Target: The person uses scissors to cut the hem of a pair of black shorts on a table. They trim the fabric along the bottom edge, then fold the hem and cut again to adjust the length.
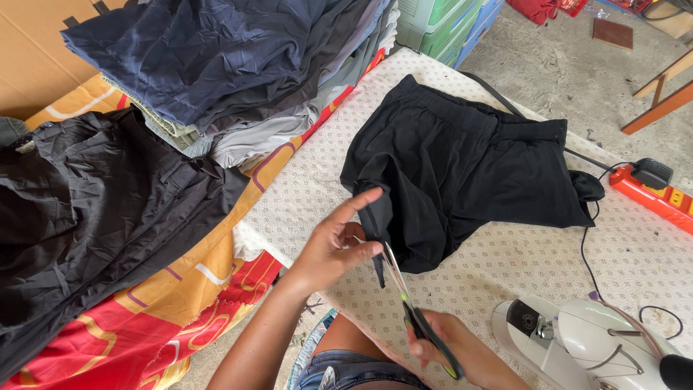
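Note:
A pair of black shorts [469, 166] lies spread on a cream patterned table cover [505, 267]. My left hand [336, 242] pinches a corner of the shorts' leg hem near the table's front edge and lifts it a little. My right hand [455, 350] grips scissors [415, 310] with black and lime-green handles. The blades point up toward the pinched cloth, right beside my left fingers.
A stack of folded dark blue and grey garments [231, 65] sits at the back left. Black clothing [94, 209] lies piled on a red and orange cloth [195, 303] at left. A white iron [585, 339] rests at the lower right, an orange power strip [653, 191] with cables at right.

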